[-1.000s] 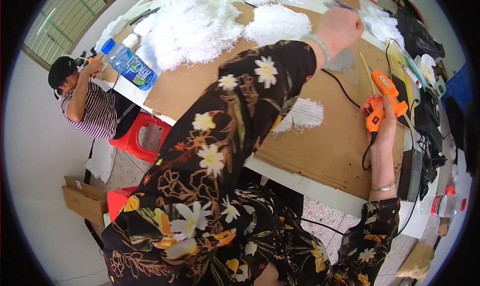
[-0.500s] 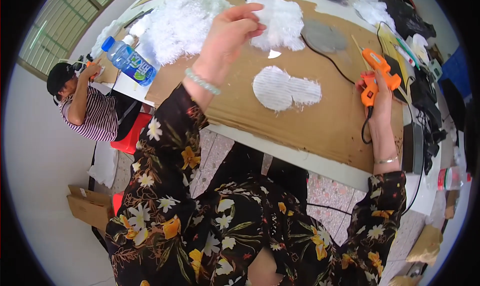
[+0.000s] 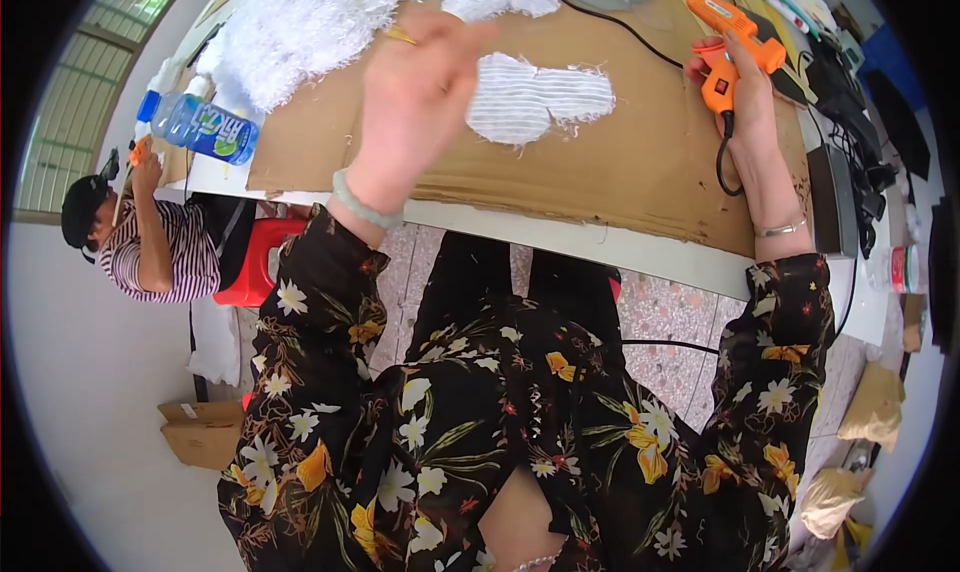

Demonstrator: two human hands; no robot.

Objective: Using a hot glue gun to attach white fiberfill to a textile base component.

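In my right hand [image 3: 752, 107] is an orange glue gun [image 3: 722, 17], held over the right side of the cardboard, its cord hanging below. My left hand [image 3: 425, 92], smeared by motion, is raised over the cardboard with its fingers drawn together. A small yellow pointed piece [image 3: 401, 35] sticks out from those fingers. Just right of that hand lies a cut piece of white plush fabric [image 3: 540, 97], ribbed side up, with frayed edges. Beyond my left hand lies a heap of white plush [image 3: 310, 32].
Brown cardboard [image 3: 620, 187] covers much of the white table. A blue-capped drink bottle [image 3: 205, 127] lies tilted at the left. A black cord [image 3: 625, 27] crosses the far side. Dark devices and cables crowd the right edge. Another person [image 3: 155, 237] sits at far left.
My left hand has come nearer to me, and the yellow piece now shows at its fingers. The glue gun stays in my right hand. The view has shifted, and the other person has raised a hand.
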